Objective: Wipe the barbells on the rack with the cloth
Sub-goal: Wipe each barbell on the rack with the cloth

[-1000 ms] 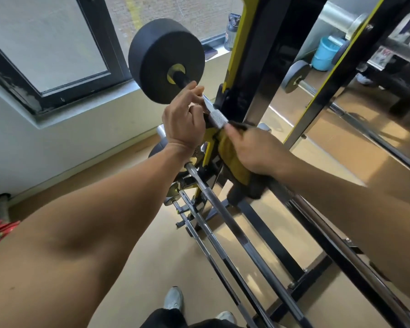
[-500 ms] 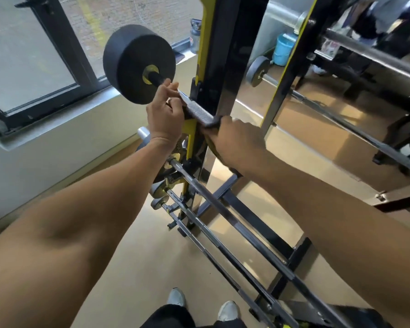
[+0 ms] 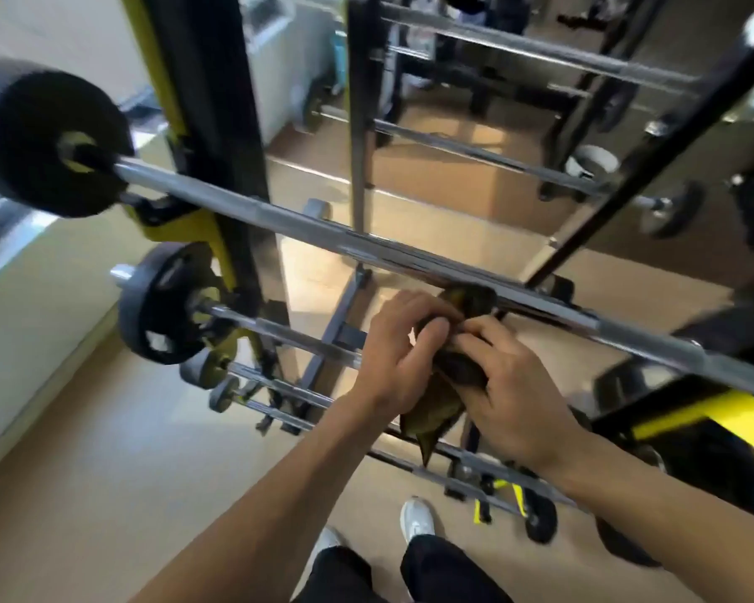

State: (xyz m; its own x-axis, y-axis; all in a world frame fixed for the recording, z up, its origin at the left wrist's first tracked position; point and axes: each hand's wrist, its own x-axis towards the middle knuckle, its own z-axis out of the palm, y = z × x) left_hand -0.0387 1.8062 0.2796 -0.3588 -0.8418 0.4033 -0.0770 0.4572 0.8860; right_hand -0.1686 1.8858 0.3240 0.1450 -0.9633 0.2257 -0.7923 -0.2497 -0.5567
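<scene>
The top barbell lies across the black and yellow rack, with a thick black plate on its left end. Just below the bar's middle, my left hand and my right hand hold a bunched dark olive and yellow cloth between them. Fingers of both hands curl into the cloth. The cloth's top edge reaches up to the bar's underside. Lower barbells sit on the rack beneath, partly hidden by my arms.
A mirror wall behind the rack reflects more bars and frames. Smaller plates hang on the lower bars at the left. A yellow rack foot stands at the right. My shoes stand on the tan floor below.
My left hand has let go of the bar near the plate and joined my right hand on the cloth. Both hands now sit lower, near the bar's middle. The view has swung right.
</scene>
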